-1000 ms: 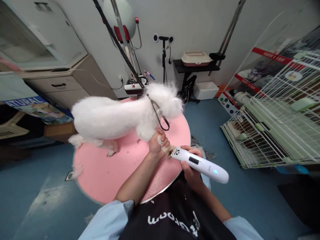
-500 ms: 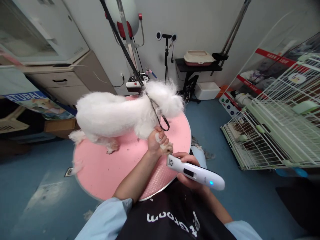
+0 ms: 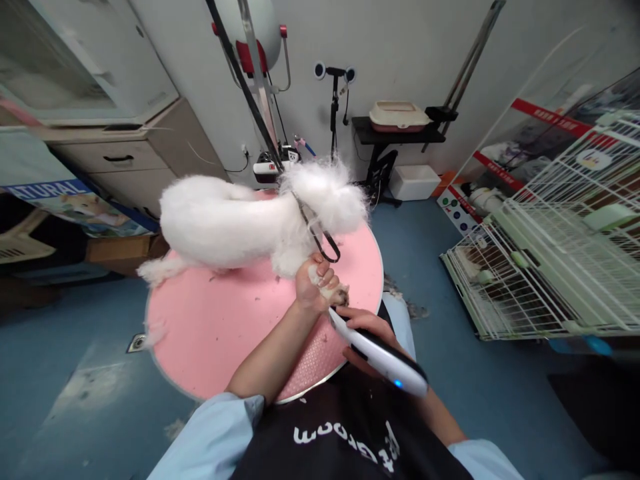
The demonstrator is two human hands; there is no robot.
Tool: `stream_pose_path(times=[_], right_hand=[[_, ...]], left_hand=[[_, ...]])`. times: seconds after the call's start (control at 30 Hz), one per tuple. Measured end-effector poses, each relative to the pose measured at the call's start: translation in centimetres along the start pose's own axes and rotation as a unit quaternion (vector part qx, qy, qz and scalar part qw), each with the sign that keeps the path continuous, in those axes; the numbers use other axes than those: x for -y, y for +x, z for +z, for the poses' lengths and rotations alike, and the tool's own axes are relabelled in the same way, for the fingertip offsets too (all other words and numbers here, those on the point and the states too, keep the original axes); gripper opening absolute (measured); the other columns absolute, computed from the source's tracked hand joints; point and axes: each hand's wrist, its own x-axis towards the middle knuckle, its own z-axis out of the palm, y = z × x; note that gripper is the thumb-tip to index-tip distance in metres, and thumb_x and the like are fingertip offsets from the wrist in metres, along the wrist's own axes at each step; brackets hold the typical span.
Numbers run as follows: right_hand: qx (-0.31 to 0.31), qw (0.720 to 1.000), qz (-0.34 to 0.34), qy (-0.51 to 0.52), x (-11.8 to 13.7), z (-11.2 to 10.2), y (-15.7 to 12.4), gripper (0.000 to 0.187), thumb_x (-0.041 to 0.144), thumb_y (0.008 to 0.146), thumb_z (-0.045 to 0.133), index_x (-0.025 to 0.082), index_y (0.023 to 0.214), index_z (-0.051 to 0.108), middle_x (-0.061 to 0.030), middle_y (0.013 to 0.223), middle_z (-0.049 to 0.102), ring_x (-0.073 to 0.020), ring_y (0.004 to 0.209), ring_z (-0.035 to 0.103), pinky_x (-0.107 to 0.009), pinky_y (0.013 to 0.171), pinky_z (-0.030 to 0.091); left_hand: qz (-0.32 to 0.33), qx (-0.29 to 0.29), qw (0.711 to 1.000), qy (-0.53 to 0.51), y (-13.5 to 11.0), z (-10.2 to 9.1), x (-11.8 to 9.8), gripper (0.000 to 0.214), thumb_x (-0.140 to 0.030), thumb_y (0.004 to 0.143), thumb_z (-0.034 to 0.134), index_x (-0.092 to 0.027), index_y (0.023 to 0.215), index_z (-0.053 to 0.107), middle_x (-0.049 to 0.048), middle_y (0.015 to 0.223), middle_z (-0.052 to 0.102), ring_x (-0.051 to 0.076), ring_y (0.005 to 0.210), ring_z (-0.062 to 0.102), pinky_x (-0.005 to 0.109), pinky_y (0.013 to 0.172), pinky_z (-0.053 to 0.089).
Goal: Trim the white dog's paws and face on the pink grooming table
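Note:
A white dog [image 3: 225, 223] stands on a round pink grooming table [image 3: 220, 333], its fluffy head to the right. Round its neck runs a dark loop lead [image 3: 327, 245]. My left hand [image 3: 311, 285] is closed around one of its front legs, and the paw [image 3: 340, 295] pokes out past my fingers. White hair clippers [image 3: 385, 363] with a lit blue light are gripped in my right hand [image 3: 370, 327]. Their blade end is close beside the paw; whether it touches I cannot tell. Tufts of cut hair lie on the table.
Wire cages [image 3: 550, 247] stand on the floor to the right. Behind the table are a metal grooming arm [image 3: 257, 87], a black stand [image 3: 334, 107] and a small black table [image 3: 400, 133] bearing a litter tray [image 3: 397, 117]. A drawer cabinet [image 3: 120, 160] is at the left.
The clippers have rolled and tilted, their rear end moving left and down, the blade slightly left. The dog's rear body has shifted a little, with a hind leg stretched back. My left hand keeps its hold.

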Motion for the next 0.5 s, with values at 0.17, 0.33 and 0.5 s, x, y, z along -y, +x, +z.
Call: stream_pose_path(times=[0.17, 0.33, 0.5], right_hand=[[-0.211, 0.967, 0.081, 0.119, -1.1, 0.4, -0.9, 0.035, 0.026, 0.076, 0.068, 0.030, 0.106, 0.051, -0.0062, 0.119, 0.063, -0.0249, 0.110, 0.060, -0.045, 0.092, 0.050], [-0.224, 0.927, 0.165, 0.250, -2.6, 1.1, -0.1, 0.049, 0.040, 0.064, 0.079, 0.027, 0.102, 0.051, -0.0090, 0.118, 0.065, -0.0238, 0.087, 0.066, -0.037, 0.068, 0.055], [-0.240, 0.904, 0.190, 0.297, -2.9, 1.2, 1.4, 0.053, 0.044, 0.059, 0.083, 0.027, 0.097, 0.050, -0.0076, 0.113, 0.068, -0.0192, 0.074, 0.065, -0.029, 0.056, 0.051]], left_hand=[[0.005, 0.025, 1.000, -0.013, 0.0, -0.3, -0.3, 0.022, -0.008, 0.082, 0.033, -0.017, 0.066, 0.045, -0.0072, 0.047, 0.027, 0.005, 0.032, 0.017, 0.017, 0.037, 0.015], [0.022, 0.030, 0.999, 0.002, 0.0, -0.3, -0.7, 0.018, -0.008, 0.080, 0.036, -0.018, 0.071, 0.047, -0.0056, 0.056, 0.038, 0.004, 0.033, 0.015, 0.019, 0.037, 0.012], [0.033, 0.026, 0.999, 0.020, 0.0, -0.4, -1.0, 0.014, -0.009, 0.078, 0.039, -0.019, 0.072, 0.048, -0.0053, 0.059, 0.040, 0.004, 0.035, 0.012, 0.020, 0.038, 0.012]])
